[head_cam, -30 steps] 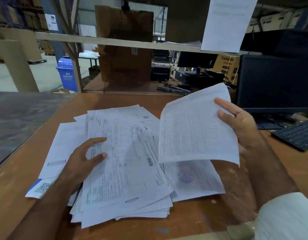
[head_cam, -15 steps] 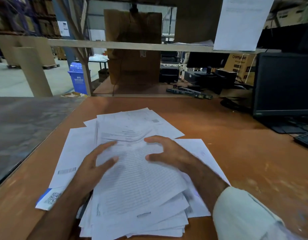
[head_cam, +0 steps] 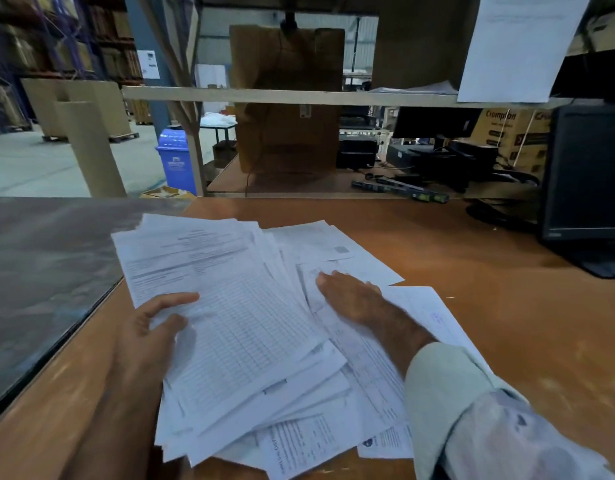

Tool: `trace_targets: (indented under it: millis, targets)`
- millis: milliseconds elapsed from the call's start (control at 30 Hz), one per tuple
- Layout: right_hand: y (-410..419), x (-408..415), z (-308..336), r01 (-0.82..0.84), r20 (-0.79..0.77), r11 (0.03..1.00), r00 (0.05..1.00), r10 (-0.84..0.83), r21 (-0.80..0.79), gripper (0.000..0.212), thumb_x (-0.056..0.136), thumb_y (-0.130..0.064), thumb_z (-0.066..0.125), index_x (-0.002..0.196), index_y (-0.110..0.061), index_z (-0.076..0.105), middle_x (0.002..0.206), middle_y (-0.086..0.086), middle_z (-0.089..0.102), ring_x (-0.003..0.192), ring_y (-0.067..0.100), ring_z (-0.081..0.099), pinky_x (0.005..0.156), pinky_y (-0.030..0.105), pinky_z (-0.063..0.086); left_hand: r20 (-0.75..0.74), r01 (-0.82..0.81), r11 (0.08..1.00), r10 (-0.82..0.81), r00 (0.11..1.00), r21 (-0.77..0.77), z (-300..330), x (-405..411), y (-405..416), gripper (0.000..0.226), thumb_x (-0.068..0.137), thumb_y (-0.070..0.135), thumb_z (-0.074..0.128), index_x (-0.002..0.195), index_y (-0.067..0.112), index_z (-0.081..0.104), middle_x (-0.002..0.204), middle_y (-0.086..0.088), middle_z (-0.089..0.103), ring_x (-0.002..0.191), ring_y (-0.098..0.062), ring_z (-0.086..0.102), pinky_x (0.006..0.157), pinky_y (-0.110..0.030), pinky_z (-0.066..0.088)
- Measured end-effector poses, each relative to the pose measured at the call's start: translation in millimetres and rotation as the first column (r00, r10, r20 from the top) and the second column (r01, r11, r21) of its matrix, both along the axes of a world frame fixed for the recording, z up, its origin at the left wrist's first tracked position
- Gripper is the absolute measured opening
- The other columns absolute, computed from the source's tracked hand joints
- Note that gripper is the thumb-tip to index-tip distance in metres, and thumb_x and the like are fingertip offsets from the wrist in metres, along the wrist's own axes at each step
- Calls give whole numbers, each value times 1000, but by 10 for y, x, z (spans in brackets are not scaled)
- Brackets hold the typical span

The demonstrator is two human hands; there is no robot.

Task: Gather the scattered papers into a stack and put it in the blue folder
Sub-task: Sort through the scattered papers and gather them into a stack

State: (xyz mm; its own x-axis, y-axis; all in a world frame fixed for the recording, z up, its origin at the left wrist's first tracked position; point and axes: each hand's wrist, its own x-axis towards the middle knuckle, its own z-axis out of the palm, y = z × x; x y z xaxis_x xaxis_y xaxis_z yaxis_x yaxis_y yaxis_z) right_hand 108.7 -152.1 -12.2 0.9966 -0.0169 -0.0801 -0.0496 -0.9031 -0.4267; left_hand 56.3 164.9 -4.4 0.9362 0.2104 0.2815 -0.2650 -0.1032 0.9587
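1. Clearly legible writing is scarce: a brown carton [head_cam: 507, 133] behind the shelf frame reads "Crompton", and its neighbour shows only cut-off letters.
2. Print on the papers [head_cam: 250, 317] is too small and blurred to read; the top sheet [head_cam: 237, 327] carries a ruled table under lines of text, and another sheet near the far edge has a small square code mark [head_cam: 341, 250].
3. Overhead, a white notice [head_cam: 517, 46] hangs from the upper shelf, its text unreadable.
4. A blue bin [head_cam: 174, 161] with a white label stands on the floor beyond the desk [head_cam: 489, 306]; a dark monitor [head_cam: 586, 174] sits at the desk's far right, well apart from the papers.
5. A grey sheet of metal or glass [head_cam: 39, 271] covers the desk's left side, its edge running just beside the papers.
6. Tall cardboard [head_cam: 285, 98] stands behind the shelf rail and blocks the view past it.
7. Loosely fanned and overlapping, the papers lie in the middle of the brown desk, corners sticking out at different angles.
8. The left hand [head_cam: 150, 337] grips the left edge of the top sheets, thumb on top; the fingers beneath are hidden.
9. The right hand [head_cam: 351, 296] lies flat, fingers straight, pressing on the sheets at the right of the pile.
10. A pale sleeve [head_cam: 472, 410] covers the right forearm and hides some sheets at lower right.
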Motion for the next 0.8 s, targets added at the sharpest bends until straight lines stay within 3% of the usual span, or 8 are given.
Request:
trace_targets:
  millis: [133, 233, 300, 367, 467, 533, 667, 800]
  targets:
    - [-362, -311, -128, 103, 128, 993, 987, -95, -56, 72, 93, -78, 23, 147, -36, 43, 160, -11, 37, 148, 15, 32, 122, 51, 17, 40, -47, 999, 48, 998, -26, 54, -36, 5, 28, 94, -12, 54, 108, 4, 71, 102, 13, 65, 93, -7, 60, 73, -18, 45]
    - [-749, -655, -92, 179, 191, 983, 967, -171, -29, 55, 91, -79, 33, 113, -33, 52, 126, -10, 58, 113, 16, 57, 101, 43, 43, 42, -33, 999, 33, 999, -4, 112, -64, -47, 29, 94, -11, 56, 113, 5, 70, 117, -2, 62, 107, -16, 55, 70, -8, 41]
    - [-1032, -810, -39, 220, 172, 970, 964, -202, -99, 50, 87, -80, 42, 101, -32, 48, 111, -10, 56, 98, 13, 56, 91, 39, 47, 33, -12, 1000, 11, 999, 25, 125, -70, -90, 29, 93, -11, 57, 114, 5, 69, 119, -4, 60, 110, -16, 52, 68, -5, 40]
    - [-1256, -924, -11, 252, 165, 949, 961, -222, -192, 48, 85, -78, 47, 98, -32, 46, 109, -9, 57, 98, 14, 56, 94, 43, 47, 18, 22, 999, -22, 1000, 30, 109, -83, -138, 29, 93, -10, 57, 113, 7, 69, 114, -2, 63, 105, -13, 56, 66, -2, 43]
    - [-1282, -1015, -33, 271, 260, 934, 943, -209, -233, 48, 85, -69, 41, 111, -31, 54, 128, -7, 57, 121, 20, 54, 107, 50, 41, 18, 80, 997, -80, 997, 6, 78, -102, -192, 28, 94, -11, 57, 108, 9, 69, 103, 11, 64, 84, 13, 63, 63, 3, 43]
    - [-1100, -1056, -5, 265, 248, 945, 945, -214, -194, 63, 87, -73, 35, 131, -32, 52, 148, -5, 48, 135, 22, 46, 111, 52, 37, 29, 100, 994, -101, 994, 42, 46, -93, -201, 30, 93, -13, 57, 101, 13, 70, 104, 14, 63, 83, 18, 63, 66, 0, 46]
    - [-822, -1128, 28, 91, -89, 974, 990, -111, -205, 97, 77, -93, 35, 157, -40, 21, 169, -7, 12, 155, 28, 13, 120, 62, 10, -11, 139, 978, -139, 990, 153, -141, 38, -153, 46, 90, -13, 61, 88, 30, 77, 110, 11, 70, 107, -17, 63, 86, -32, 49]
    - [-939, -1084, 139, -89, -234, 977, 971, 42, -194, 85, 83, -83, 48, 156, -54, 13, 169, -19, -1, 157, 14, -6, 118, 64, -11, -35, 148, 964, -144, 989, 222, -184, 51, -158, 41, 91, -13, 60, 94, 24, 78, 118, 0, 70, 115, -26, 62, 91, -40, 50]
